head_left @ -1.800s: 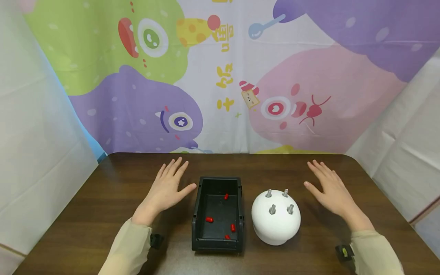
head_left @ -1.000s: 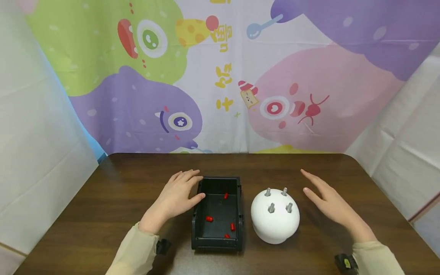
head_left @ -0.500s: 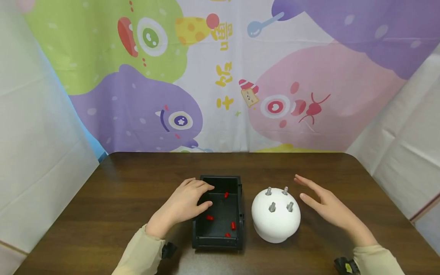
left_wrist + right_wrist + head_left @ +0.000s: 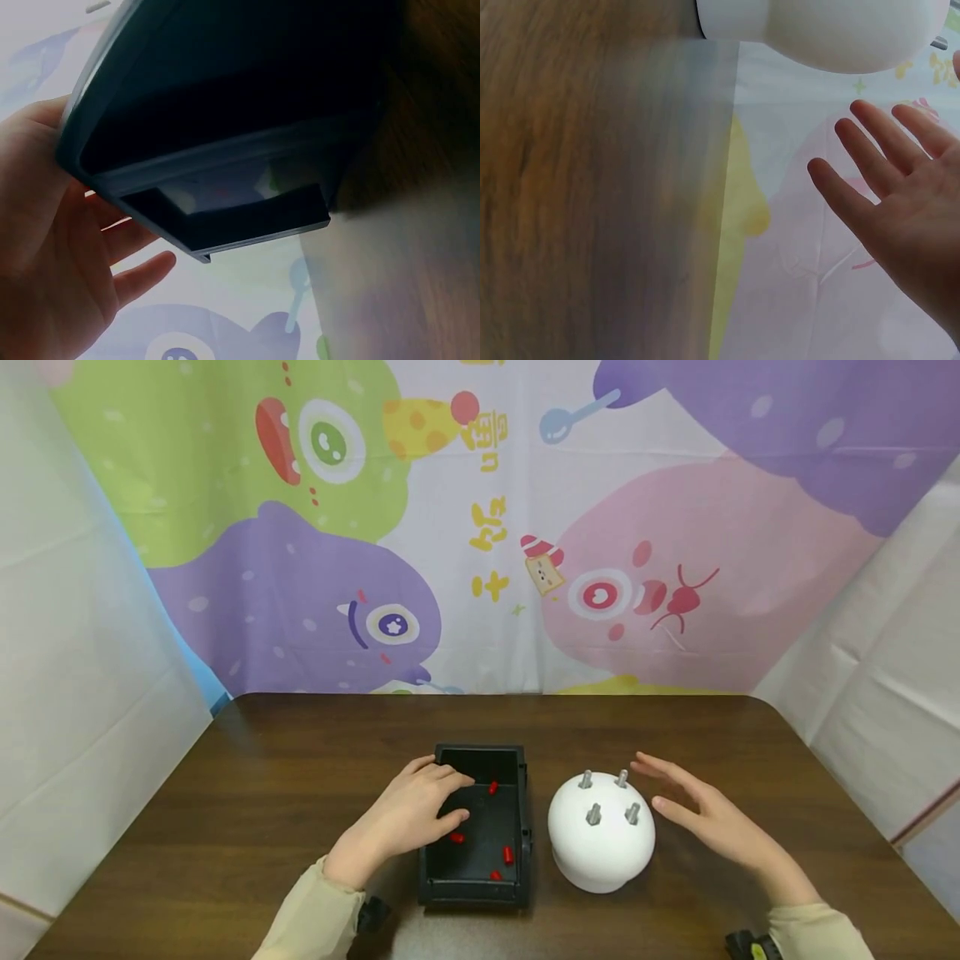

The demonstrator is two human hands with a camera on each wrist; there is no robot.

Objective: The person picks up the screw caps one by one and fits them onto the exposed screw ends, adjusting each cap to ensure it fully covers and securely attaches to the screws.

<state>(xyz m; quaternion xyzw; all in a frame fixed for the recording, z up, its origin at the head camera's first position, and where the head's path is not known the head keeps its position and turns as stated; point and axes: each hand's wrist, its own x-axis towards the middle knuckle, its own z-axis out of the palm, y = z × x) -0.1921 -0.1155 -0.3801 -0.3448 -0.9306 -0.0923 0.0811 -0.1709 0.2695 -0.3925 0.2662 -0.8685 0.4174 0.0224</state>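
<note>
My left hand [image 4: 408, 810] is over the left wall of a black plastic bin [image 4: 480, 893], its thumb and fingertips reaching above the inside. In the left wrist view the fingers [image 4: 146, 277] hang beside the bin's wall, gripping nothing. Several small red caps lie on the bin's floor, among them a red cap [image 4: 507, 856] near the front right and another red cap [image 4: 492, 787] toward the back. My right hand [image 4: 708, 810] is beside a rounded white object [image 4: 600, 852] with several upright metal bolts on top. Its fingers are extended, apart from the white object in the right wrist view.
Bin and white object stand side by side on a dark brown wooden table [image 4: 300, 727]. Behind the table's far edge hangs a printed cartoon curtain [image 4: 480, 635]. White cloth sheets [image 4: 97, 677] flank both sides.
The left hand has moved right, from beside the bin to over its left side. My right hand has come left and a little nearer to the white object.
</note>
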